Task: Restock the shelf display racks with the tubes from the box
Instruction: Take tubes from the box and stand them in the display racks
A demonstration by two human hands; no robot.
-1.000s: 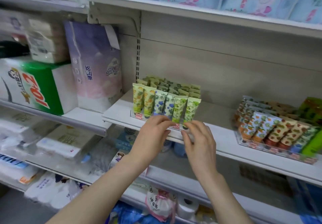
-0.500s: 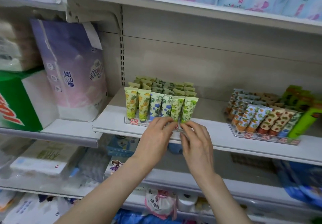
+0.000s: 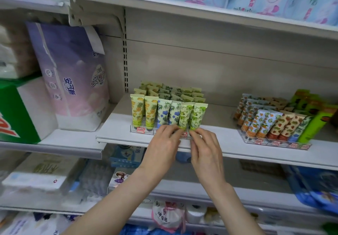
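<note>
Head view. Both hands are up at the front edge of the rack (image 3: 135,130), a clear tray on the shelf (image 3: 117,134).

Tubes (image 3: 164,114): the front row of six stands cap-down, crimped end up, leaning slightly back. The long axis is near vertical. More rows are packed behind. The two green tubes (image 3: 184,114) close the row on the right.

Left hand (image 3: 162,147): fingers bent, tips at the cap end of the inner green tube. Right hand (image 3: 207,152): fingers bent, tips at the cap end of the outer green one. Both caps are hidden behind the fingers, so I cannot tell whether either hand pinches its tube or only touches it.

Key relation: the tubes rise straight up and away from the fingertips, one hand per tube, and neither hand is nearer than the other. My judgement is that any seating or straightening works from the base, so a push there tips the top backward into the rows behind.

A second rack (image 3: 274,144) sits well apart to the right, also stocked. The box is not in view.
</note>
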